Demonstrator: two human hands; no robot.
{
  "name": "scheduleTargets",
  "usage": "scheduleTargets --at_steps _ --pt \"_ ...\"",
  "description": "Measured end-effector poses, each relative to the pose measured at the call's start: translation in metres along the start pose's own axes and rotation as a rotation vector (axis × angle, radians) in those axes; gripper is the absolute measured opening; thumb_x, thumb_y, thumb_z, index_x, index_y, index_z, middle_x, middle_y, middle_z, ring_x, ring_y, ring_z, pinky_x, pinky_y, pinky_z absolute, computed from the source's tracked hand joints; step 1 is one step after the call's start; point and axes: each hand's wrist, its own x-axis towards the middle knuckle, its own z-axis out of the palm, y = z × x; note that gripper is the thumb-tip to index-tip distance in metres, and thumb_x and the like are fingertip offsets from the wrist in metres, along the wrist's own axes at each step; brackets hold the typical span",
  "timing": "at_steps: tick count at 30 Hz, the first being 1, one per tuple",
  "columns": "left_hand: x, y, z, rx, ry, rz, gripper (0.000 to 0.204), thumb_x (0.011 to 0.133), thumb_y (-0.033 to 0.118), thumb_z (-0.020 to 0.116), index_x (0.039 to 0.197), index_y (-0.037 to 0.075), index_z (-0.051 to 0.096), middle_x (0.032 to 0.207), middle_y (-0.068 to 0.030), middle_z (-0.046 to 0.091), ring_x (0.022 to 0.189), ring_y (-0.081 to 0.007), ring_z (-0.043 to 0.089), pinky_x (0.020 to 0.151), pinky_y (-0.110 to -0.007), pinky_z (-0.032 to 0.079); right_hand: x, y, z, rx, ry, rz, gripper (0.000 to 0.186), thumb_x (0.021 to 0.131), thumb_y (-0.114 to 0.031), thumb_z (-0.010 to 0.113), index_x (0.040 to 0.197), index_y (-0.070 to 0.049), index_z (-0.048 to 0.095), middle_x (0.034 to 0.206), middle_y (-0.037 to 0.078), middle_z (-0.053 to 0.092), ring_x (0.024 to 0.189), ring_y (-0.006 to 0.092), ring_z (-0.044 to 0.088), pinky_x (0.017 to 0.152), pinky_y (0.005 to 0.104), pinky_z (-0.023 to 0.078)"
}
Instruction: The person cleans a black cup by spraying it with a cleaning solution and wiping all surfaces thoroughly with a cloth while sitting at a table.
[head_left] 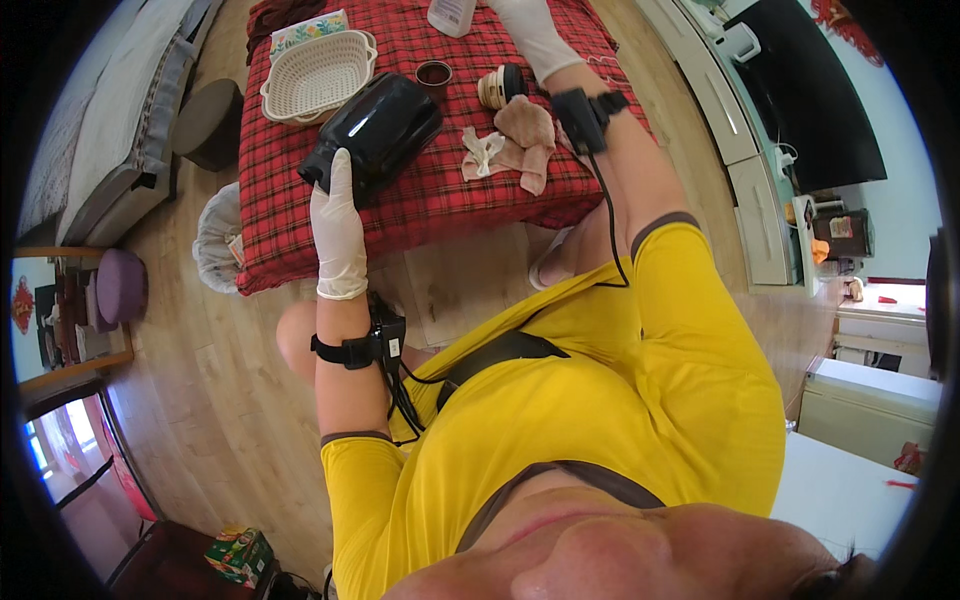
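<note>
My left hand (pixel 340 230), in a white glove, is closed round the narrow neck of a glossy black bottle (pixel 385 125). The bottle lies tilted over the table, its wide body pointing away to the right. My right hand (pixel 532 38), also gloved in white, stretches to the far side of the table. Its fingertips run out of the picture at the top, so their grip is hidden. Closest to it on the left is a clear plastic bottle (pixel 452 14), partly cut off. A cream and black round part (pixel 498 88) and a pink cloth (pixel 524 140) lie nearer me.
A red plaid cloth covers the table (pixel 420 215). On it are a white woven basket (pixel 318 80), a floral tissue pack (pixel 305 34), a small brown cup (pixel 434 73) and a crumpled white tissue (pixel 483 153). A lined bin (pixel 215 240) and dark stool (pixel 208 125) stand left.
</note>
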Motion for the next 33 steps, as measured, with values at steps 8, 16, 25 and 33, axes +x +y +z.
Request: scheduleTargets --at_steps 8,16,25,33 --pt "0.003 0.002 -0.01 -0.046 0.044 0.016 0.048 0.104 0.034 0.058 0.133 -0.004 0.056 0.124 -0.0067 0.062 0.111 -0.0132 0.056 0.102 -0.028 0.041 0.049 -0.025 0.052 0.376 -0.125 0.147 0.072 0.083 -0.013 0.081 0.143 -0.006 0.043 0.129 0.011 0.058 0.112 0.0217 0.058 0.091 0.0349 0.05" --pt "0.005 0.008 0.015 -0.151 -0.044 0.026 0.049 0.104 0.035 0.056 0.134 -0.004 0.054 0.125 -0.0075 0.063 0.112 -0.0145 0.056 0.104 -0.03 0.041 0.078 -0.027 0.023 -0.875 0.08 -0.795 0.052 0.089 -0.01 0.065 0.138 0.001 0.05 0.13 0.012 0.06 0.115 0.0259 0.059 0.098 0.0392 0.047" --pt "-0.001 -0.007 0.022 -0.065 -0.041 0.223 0.061 0.101 0.038 0.063 0.139 -0.006 0.045 0.128 -0.0107 0.06 0.114 -0.0172 0.055 0.103 -0.031 0.041 -0.126 -0.183 -0.046 0.138 -0.66 0.081 0.033 0.095 -0.013 0.067 0.126 -0.004 0.064 0.1 0.001 0.067 0.088 0.0102 0.064 0.072 0.0245 0.053" --pt "-0.008 -0.014 0.024 -0.045 -0.042 0.206 0.061 0.1 0.038 0.063 0.139 -0.006 0.046 0.128 -0.0121 0.06 0.114 -0.0184 0.056 0.103 -0.032 0.042 -0.196 -0.166 -0.038 0.128 -0.588 0.27 0.029 0.092 -0.016 0.072 0.116 -0.003 0.063 0.086 0.0 0.062 0.07 0.0052 0.058 0.063 0.0226 0.052"
